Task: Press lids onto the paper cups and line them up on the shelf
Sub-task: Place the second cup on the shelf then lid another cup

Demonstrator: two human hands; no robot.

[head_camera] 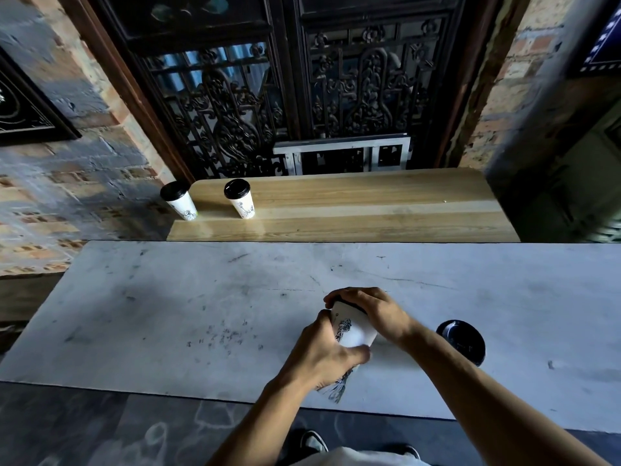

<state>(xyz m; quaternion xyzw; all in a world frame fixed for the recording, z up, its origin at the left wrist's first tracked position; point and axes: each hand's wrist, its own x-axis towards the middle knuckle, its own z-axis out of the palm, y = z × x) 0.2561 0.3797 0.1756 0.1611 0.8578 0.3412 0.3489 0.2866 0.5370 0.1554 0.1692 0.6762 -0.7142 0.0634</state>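
Left hand [322, 358] wraps the white printed paper cup [353, 331], rim tipped toward 11 o'clock; right hand [366, 307] clamps its black plastic lid [339, 301] on top.

- Lidded cups on the wooden shelf [369, 203]: 2, one at the left end [178, 200] and one just right of it [240, 198].
- Cups in my grip over the white table [168, 314]: 1 [353, 331]; a printed paper edge shows below my left hand [324, 356], possibly a second cup, cannot tell.
- Loose black lids on the table: 1 [461, 341].
- Hands in use: 2, left and right [368, 309].
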